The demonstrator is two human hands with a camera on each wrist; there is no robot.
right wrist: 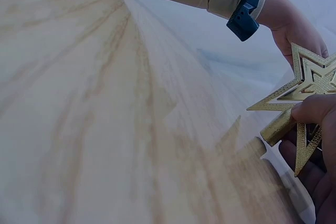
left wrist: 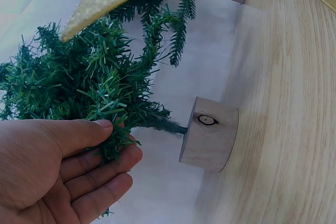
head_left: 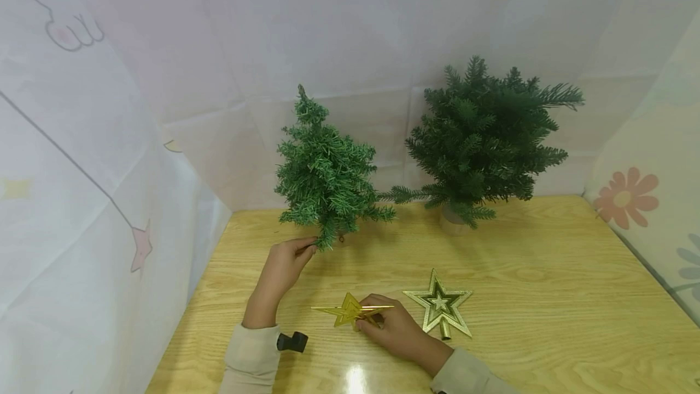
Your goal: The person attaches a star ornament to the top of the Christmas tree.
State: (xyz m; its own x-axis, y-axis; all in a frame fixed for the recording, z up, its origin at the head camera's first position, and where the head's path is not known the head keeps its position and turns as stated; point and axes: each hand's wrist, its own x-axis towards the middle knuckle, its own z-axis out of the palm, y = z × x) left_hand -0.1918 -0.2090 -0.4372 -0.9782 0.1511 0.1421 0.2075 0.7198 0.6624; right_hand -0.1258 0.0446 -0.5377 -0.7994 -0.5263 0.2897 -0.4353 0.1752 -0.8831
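Note:
A small artificial Christmas tree (head_left: 325, 169) stands at the back left of the table. My left hand (head_left: 287, 263) pinches the tip of its lowest front branch between thumb and fingers. In the left wrist view, the tree's round wooden base (left wrist: 210, 135) shows beside the fingertips. Lower on the table, my right hand (head_left: 396, 330) holds a gold star tree topper (head_left: 346, 310), seen from above. Its hollow tube (right wrist: 277, 127) lies under my thumb in the right wrist view. Just right of that hand, a second gold star topper (head_left: 432, 315) lies on the table.
A darker, bushier tree (head_left: 481, 132) on a wooden base (head_left: 452, 222) stands at the back right, one long branch reaching toward the small tree. Printed cloth (head_left: 328, 23) hangs behind and at both sides of the wooden table (head_left: 574, 321). A black wrist device (head_left: 292, 342) sits at my left cuff.

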